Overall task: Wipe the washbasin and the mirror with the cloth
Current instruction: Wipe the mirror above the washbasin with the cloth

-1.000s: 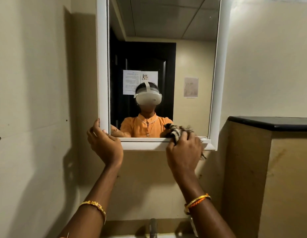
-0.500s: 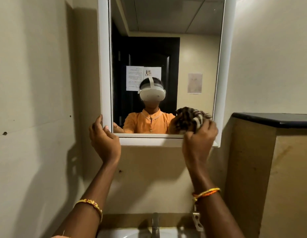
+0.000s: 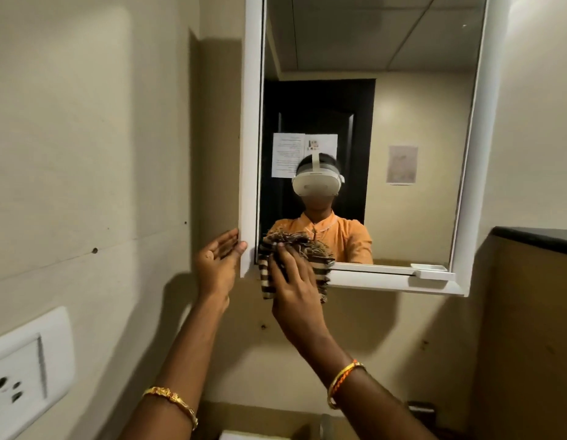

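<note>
A white-framed mirror (image 3: 402, 90) hangs on the beige wall ahead. A brown and cream striped cloth (image 3: 266, 274) is bunched over the frame's lower left corner. My right hand (image 3: 294, 287) lies flat on the cloth with fingers spread and presses it against the glass and frame. My left hand (image 3: 217, 265) is raised beside the mirror's left edge, palm turned toward it, fingertips touching the frame. Only a sliver of the washbasin (image 3: 244, 436) shows at the bottom edge.
A white socket plate (image 3: 25, 373) sits on the left wall. A dark-topped ledge (image 3: 536, 238) juts out at the right. A small white tray (image 3: 429, 267) rests on the mirror's lower shelf at the right.
My right hand has carried the cloth from the mirror's lower right to its lower left corner. My left hand has loosened from gripping the frame. The view has shifted left.
</note>
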{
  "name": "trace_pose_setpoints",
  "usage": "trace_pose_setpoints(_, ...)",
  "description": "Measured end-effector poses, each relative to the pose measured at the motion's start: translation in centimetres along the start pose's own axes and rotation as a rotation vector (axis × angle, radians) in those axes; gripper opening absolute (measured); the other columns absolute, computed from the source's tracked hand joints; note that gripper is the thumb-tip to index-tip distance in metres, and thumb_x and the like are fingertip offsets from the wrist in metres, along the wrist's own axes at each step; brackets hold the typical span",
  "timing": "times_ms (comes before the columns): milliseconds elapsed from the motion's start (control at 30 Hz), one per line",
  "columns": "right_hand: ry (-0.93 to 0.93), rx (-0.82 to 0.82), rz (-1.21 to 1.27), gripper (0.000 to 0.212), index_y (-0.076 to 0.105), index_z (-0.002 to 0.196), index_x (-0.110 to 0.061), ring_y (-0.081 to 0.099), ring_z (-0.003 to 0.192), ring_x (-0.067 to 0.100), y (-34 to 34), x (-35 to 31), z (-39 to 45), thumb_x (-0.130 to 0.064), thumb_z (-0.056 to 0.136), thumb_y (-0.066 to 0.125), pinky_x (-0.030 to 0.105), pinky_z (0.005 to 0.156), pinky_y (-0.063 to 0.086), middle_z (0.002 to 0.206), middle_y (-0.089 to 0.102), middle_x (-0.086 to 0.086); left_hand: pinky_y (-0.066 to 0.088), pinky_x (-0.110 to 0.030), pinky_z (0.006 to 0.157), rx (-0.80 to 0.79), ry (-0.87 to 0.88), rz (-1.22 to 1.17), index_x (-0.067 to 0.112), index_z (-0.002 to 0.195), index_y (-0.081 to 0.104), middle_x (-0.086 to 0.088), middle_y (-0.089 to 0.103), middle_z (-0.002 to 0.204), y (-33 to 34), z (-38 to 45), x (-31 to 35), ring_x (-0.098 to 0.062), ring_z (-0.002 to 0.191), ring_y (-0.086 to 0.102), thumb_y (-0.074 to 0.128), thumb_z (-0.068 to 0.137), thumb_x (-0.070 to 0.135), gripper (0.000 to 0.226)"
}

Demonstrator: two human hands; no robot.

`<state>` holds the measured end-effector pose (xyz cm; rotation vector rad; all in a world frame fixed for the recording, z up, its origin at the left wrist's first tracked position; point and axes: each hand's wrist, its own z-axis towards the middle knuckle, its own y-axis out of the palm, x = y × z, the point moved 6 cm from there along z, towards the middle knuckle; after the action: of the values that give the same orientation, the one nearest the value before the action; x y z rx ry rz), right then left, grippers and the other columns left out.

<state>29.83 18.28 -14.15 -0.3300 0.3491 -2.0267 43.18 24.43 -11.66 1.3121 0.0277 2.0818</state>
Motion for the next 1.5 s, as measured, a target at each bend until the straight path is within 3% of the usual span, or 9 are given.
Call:
trace_pose_setpoints(167,-0.099,-0.045,0.055,0.056,0.058,0.123,-0.008,0.047,0.129,0.031,-0.4,-0.3,3.3,0.001,0.068,0.068,0.042,0.110,0.030,0.135,0.054,0.014,0.053,-0.007,0.072,-0.023,-0.023,0.025,0.001,0.117,0.062,-0.006,0.066,0.104,-0.3,0.5,0.2,-0.003,0.083,0.063,0.067,0.078,-0.007,0.040)
trace_pose_setpoints(300,-0.159,0.035,0.096,0.043,0.059,0.121,-0.003,0.050,0.125,0.036,-2.6,-0.1,9.3,-0.007,0.079,0.048,0.047,0.107,0.037,0.130,0.056,0.018,0.054,-0.020,0.081,-0.038,-0.043,0.078,-0.002,0.116,0.062,-0.011,0.066,0.109,-0.2,0.9,0.9,-0.018,0.093,0.063,0.068,0.077,-0.008,0.040)
trace_pose_setpoints(533,-0.193,0.051,0.088,0.048,0.055,0.126,-0.003,0.042,0.133,0.034,-2.2,0.3,9.8,-0.003,0.078,0.057,0.045,0.112,0.027,0.139,0.050,0.017,0.048,-0.029,0.090,-0.044,-0.016,0.121,0.006,0.118,0.063,-0.008,0.066,0.111,0.5,1.4,2.1,-0.015,0.096,0.059,0.064,0.083,-0.001,0.035)
trace_pose_setpoints(700,-0.288,-0.039,0.109,0.047,0.056,0.125,-0.003,0.045,0.131,0.031,-1.0,0.4,5.7,-0.004,0.078,0.056,0.049,0.107,0.040,0.137,0.052,0.016,0.048,-0.008,0.072,-0.045,0.069,0.190,0.006,0.122,0.059,-0.004,0.063,0.110,1.3,1.2,2.8,-0.009,0.093,0.058,0.057,0.086,-0.007,0.039)
trace_pose_setpoints(833,-0.157,0.198,0.210,0.047,0.052,0.129,-0.001,0.042,0.133,0.033,-5.9,0.8,13.2,-0.015,0.086,0.040,0.052,0.110,0.034,0.137,0.051,0.019,0.047,-0.027,0.083,-0.025,0.016,0.237,0.010,0.122,0.059,-0.002,0.062,0.108,1.3,1.3,2.6,-0.019,0.102,0.059,0.060,0.086,-0.001,0.037)
trace_pose_setpoints(933,-0.047,0.331,0.153,0.040,0.056,0.127,-0.007,0.039,0.135,0.034,-9.1,2.3,19.3,-0.010,0.087,0.055,0.051,0.113,0.030,0.140,0.050,0.016,0.049,-0.030,0.086,-0.033,-0.004,0.255,0.009,0.122,0.059,-0.008,0.064,0.116,1.2,1.7,2.5,-0.021,0.105,0.060,0.062,0.086,0.001,0.037)
trace_pose_setpoints(1200,-0.112,0.026,0.019,0.051,0.047,0.135,-0.016,0.025,0.143,0.027,-4.5,1.2,14.8,-0.005,0.086,0.056,0.041,0.117,0.003,0.150,0.037,0.007,0.044,-0.004,0.064,0.012,0.078,0.209,0.007,0.122,0.059,0.001,0.061,0.105,1.4,1.1,2.0,-0.013,0.095,0.057,0.059,0.087,-0.003,0.037)
trace_pose_setpoints(1400,-0.145,-0.132,-0.008,0.066,0.047,0.135,-0.017,0.040,0.136,0.026,0.3,0.2,1.7,-0.009,0.073,0.067,0.044,0.112,0.019,0.148,0.041,0.005,0.046,-0.023,0.085,0.089,0.175,0.264,0.005,0.121,0.060,-0.009,0.066,0.115,1.0,-0.5,0.6,-0.018,0.100,0.062,0.056,0.085,-0.009,0.039)
trace_pose_setpoints(1500,-0.135,-0.140,-0.009,0.054,0.049,0.133,-0.018,0.042,0.135,0.025,0.1,0.3,1.1,-0.016,0.079,0.052,0.042,0.112,0.021,0.146,0.045,0.003,0.049,-0.028,0.085,0.143,0.189,0.282,0.003,0.119,0.061,-0.014,0.067,0.114,0.9,-1.5,-0.1,-0.024,0.099,0.064,0.056,0.086,-0.006,0.035)
